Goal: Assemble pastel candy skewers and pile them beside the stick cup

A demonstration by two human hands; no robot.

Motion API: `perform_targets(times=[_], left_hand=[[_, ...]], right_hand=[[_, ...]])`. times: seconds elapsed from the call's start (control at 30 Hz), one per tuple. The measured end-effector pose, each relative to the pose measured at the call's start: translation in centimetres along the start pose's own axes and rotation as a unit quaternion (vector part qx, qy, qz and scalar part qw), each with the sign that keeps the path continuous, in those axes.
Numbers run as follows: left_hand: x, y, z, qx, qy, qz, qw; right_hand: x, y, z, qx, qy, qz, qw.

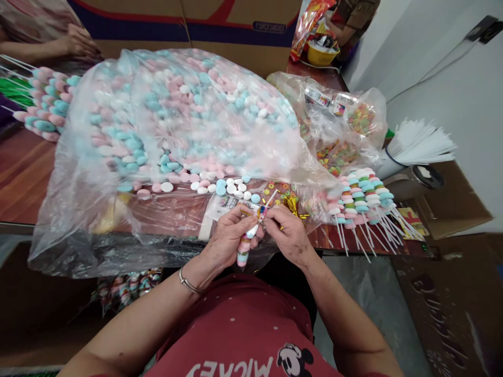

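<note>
My left hand (pixel 228 235) is closed round a candy skewer (pixel 243 250) of pink, white and blue sweets in a clear wrapper. Its white stick (pixel 271 197) points up and away, past a small coloured label (pixel 262 210). At the wrapper's gathered neck, my right hand (pixel 288 233) pinches a thin gold twist tie (pixel 281 227), partly hidden by the fingers. More gold twist ties (pixel 294 207) lie in a bunch just beyond that hand. Loose pink, white and blue sweets (pixel 221 187) rest on the table in front of both hands.
A big clear bag (pixel 184 115) of sweets covers much of the table (pixel 19 183). Finished-looking skewers (pixel 363 196) are stacked at right, near white sticks (pixel 420 141) in a container. Ring candies (pixel 338 152) sit in another bag. Another person's hand (pixel 82 42) shows at upper left.
</note>
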State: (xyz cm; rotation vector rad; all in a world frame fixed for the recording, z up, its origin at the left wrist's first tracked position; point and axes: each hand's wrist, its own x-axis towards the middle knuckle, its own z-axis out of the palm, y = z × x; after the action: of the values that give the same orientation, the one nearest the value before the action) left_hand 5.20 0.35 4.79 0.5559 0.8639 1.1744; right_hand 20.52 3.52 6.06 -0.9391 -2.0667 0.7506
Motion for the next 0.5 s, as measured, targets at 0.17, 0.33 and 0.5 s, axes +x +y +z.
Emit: perform_targets(times=[0.17, 0.33, 0.5], left_hand=[[0.1, 0.6, 0.6, 0.084, 0.053, -0.015, 0.995], [0.7, 2.1, 1.1, 0.159, 0.000, -0.093, 0.983], [1.0, 3.5, 0.5, 0.246, -0.134, -0.199, 0.939]], right_hand=[[-0.5, -0.5, -0.3, -0.278, 0.028, -0.164, 0.946], [-0.6, -0.5, -1.3, -0.328, 0.012, -0.307, 0.893], [-0.6, -0.4, -2.4, -0.265, -0.094, -0.279, 0.918]])
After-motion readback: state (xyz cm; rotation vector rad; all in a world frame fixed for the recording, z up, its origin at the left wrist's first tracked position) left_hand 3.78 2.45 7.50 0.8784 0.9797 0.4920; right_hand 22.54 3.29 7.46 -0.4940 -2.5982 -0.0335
